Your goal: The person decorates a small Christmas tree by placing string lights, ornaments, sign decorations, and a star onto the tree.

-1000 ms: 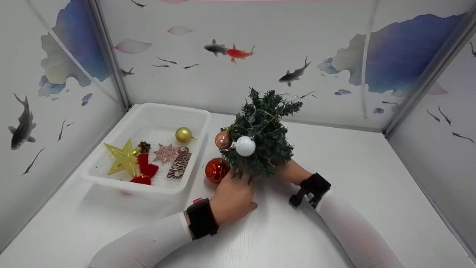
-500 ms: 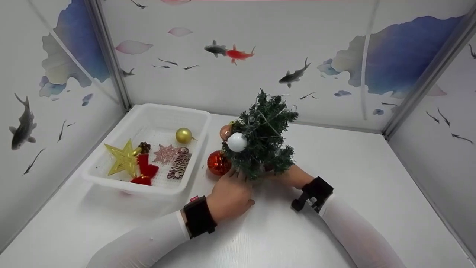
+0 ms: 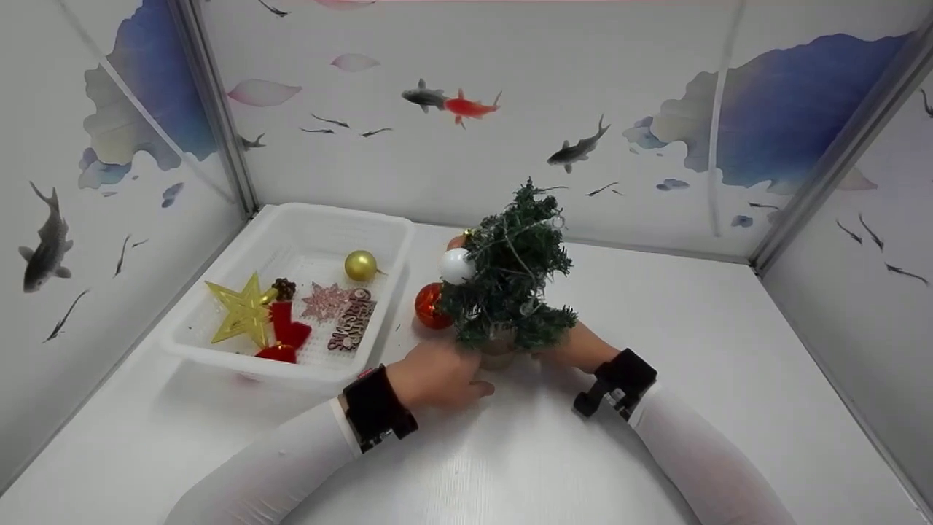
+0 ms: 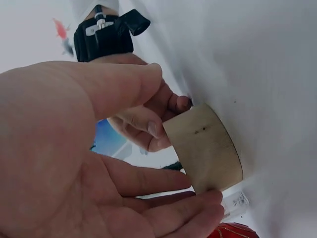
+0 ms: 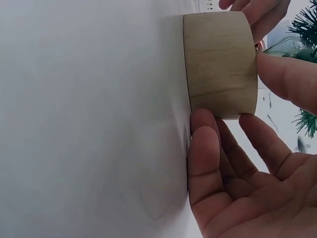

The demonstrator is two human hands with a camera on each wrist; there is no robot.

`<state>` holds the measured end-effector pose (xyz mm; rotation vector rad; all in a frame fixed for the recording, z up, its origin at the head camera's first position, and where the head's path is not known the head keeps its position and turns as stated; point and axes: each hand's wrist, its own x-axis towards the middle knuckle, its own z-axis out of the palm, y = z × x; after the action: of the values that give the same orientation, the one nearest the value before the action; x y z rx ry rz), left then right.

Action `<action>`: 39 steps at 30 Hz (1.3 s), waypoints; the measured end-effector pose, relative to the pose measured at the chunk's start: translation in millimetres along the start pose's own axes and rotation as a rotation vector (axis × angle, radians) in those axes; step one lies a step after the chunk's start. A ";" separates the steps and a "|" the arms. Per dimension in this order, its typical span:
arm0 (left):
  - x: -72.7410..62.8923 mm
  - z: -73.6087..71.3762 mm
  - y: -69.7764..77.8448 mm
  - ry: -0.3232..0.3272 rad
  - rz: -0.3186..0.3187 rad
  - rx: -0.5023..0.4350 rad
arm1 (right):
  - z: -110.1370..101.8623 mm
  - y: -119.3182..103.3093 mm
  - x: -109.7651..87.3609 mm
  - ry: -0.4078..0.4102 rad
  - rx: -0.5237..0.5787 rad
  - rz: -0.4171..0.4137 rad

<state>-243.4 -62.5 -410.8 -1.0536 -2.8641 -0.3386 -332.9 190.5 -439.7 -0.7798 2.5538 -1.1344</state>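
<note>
Turning on the surface (image 3: 700, 350) between left hand (image 3: 437, 373) and right hand (image 3: 579, 347), the tree (image 3: 514, 273) swings its white bauble (image 3: 457, 266) leftward, baring its wooden base (image 5: 220, 64), left fingers nearly straight against it, right fingers curled to it, apparently bringing a barer side forward.

Three white walls enclose the place: a back wall (image 3: 313, 175), a left wall (image 3: 146, 226) and a right wall (image 3: 867, 313). At the two corners stand grey metal posts (image 3: 213, 95). The back wall carries printed pictures: a red fish (image 3: 470, 107), dark fish (image 3: 576, 149), pink petals (image 3: 264, 92) and a large blue leaf shape (image 3: 809, 109). The white table (image 3: 700, 306) reaches these walls. The light is soft, with pale shadows on the tabletop.
</note>
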 end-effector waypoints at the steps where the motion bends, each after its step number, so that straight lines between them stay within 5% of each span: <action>1: 0.6 -1.6 -1.1 -0.009 -0.012 -0.039 | -0.2 -3.8 -0.6 -0.009 0.028 -0.002; 8: 5.5 -5.5 -3.7 0.010 -0.061 -0.335 | -3.5 -22.6 -4.8 0.029 0.114 -0.035; 16: 7.8 -0.8 -7.5 -0.044 -0.065 -0.506 | -2.9 -19.4 -8.9 0.047 0.036 -0.108; 22: 8.6 2.5 -6.4 -0.043 -0.103 -0.488 | -7.6 -16.1 -12.6 -0.019 0.138 -0.227; 29: 14.6 9.4 -5.1 -0.072 -0.208 -0.442 | -8.7 -18.2 -11.1 -0.009 0.083 -0.151; 39: 18.8 15.0 -12.3 -0.015 -0.199 -0.496 | -1.6 10.4 3.6 0.056 0.110 -0.113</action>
<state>-265.5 -56.2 -425.0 -0.8168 -2.9758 -1.1025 -340.5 195.3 -446.3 -0.8862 2.4952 -1.3368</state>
